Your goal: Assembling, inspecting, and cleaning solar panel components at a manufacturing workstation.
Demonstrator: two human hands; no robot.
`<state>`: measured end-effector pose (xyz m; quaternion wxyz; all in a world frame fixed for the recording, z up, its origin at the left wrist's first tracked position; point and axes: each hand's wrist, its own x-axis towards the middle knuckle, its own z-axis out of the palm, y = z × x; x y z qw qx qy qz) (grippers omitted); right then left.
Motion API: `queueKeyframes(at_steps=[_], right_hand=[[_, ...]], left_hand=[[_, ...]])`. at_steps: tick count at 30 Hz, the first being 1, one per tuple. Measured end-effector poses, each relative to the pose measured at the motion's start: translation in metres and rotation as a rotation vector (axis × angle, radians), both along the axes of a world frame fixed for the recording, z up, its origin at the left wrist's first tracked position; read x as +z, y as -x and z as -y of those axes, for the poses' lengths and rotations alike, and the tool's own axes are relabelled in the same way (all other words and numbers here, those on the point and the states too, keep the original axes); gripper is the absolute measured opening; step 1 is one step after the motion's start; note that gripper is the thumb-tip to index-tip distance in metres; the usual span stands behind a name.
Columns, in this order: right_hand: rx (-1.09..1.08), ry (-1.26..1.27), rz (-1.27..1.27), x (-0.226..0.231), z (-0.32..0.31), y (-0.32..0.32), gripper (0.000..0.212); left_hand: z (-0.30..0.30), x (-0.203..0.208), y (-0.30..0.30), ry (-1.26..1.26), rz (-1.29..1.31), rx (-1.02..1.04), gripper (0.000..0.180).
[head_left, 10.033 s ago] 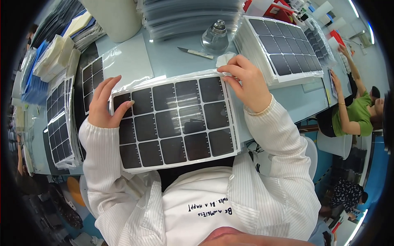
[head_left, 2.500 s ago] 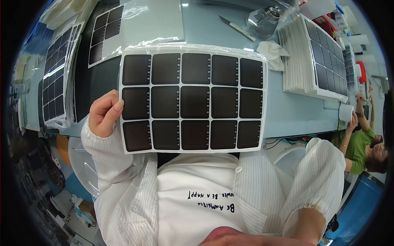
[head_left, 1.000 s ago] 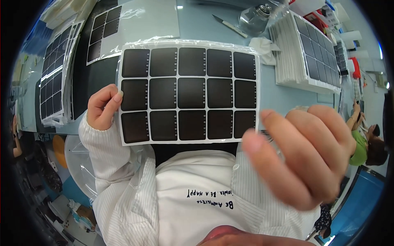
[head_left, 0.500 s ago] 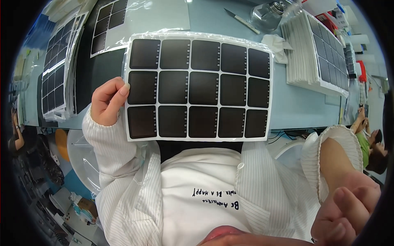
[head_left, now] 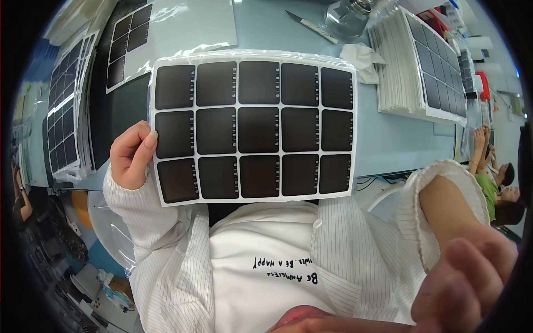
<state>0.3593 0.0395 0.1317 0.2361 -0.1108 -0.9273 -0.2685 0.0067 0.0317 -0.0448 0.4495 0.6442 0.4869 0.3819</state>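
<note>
My left hand (head_left: pixel 132 155) pinches the left edge of a white sheet (head_left: pixel 255 156) between thumb and fingers. Rows of black, rounded-square stickers (head_left: pixel 258 130) cover the sheet, each with a line of small light marks along its right side. It is held up over the near table edge and looks slightly tilted, with clear film along its top. My right hand (head_left: pixel 463 277) is raised at the lower right, away from the sheet. Its fingers are curled in and blurred, so whatever they may hold is hidden.
A tall stack of similar sheets (head_left: pixel 400 72) stands at the right, beside a crumpled white tissue (head_left: pixel 361 60). Farther back lie a craft knife (head_left: pixel 312 26) and a glass jar (head_left: pixel 345 19). More sticker sheets (head_left: pixel 65 111) are at the left. Other people (head_left: pixel 497 188) sit at far right.
The sheet and my left hand have shifted left and slightly down in the picture, along with the table. My right hand stays raised at the lower right, now more blurred.
</note>
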Motion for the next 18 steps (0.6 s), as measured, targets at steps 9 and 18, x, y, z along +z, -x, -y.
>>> queueKeyframes(at_steps=[9, 18], right_hand=[[0.241, -0.27, -0.355, -0.018, 0.01, -0.019, 0.023], [-0.306, 0.572, -0.61, -0.101, 0.016, -0.039, 0.024]], left_hand=[[0.01, -0.002, 0.007, -0.009, -0.01, 0.036, 0.021], [0.011, 0.001, 0.01, 0.003, -0.089, 0.028, 0.02]])
